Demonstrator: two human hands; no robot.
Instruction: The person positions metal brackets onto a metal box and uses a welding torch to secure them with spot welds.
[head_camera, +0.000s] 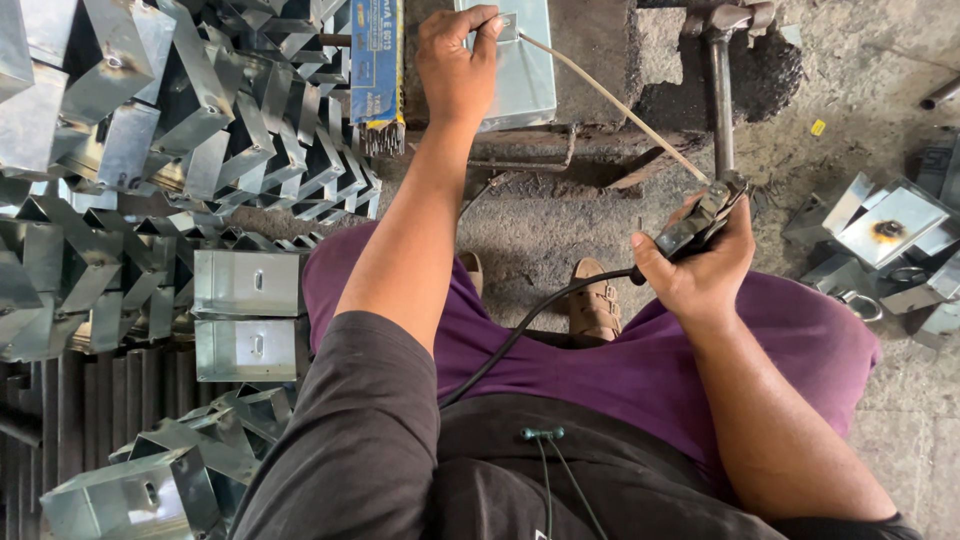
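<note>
- Head view: your left hand (455, 65) reaches far forward, fingers pinched shut on the far end of a thin pale welding rod (610, 100), right at the edge of a flat grey metal box (520, 65).
- The rod runs slanting down to your right hand (700, 270), which is closed in a full grip round a dark metal holder (700, 220); the holder's clamp bites the rod's near end.
- A black cable (520, 335) curves from the holder down across your purple lap.
- Beside your left wrist stands a blue packet (377, 60) with grey rod tips showing at its bottom.
- To your left, shiny folded sheet-metal brackets (150, 130) lie piled, sharp-cornered and slotted.
- To your right lie more brackets (885, 230), one with a burnt spot.
- A rusty steel post (722, 100) stands on the rough concrete just behind the holder.
- Your sandal (595, 300) shows between your knees.
</note>
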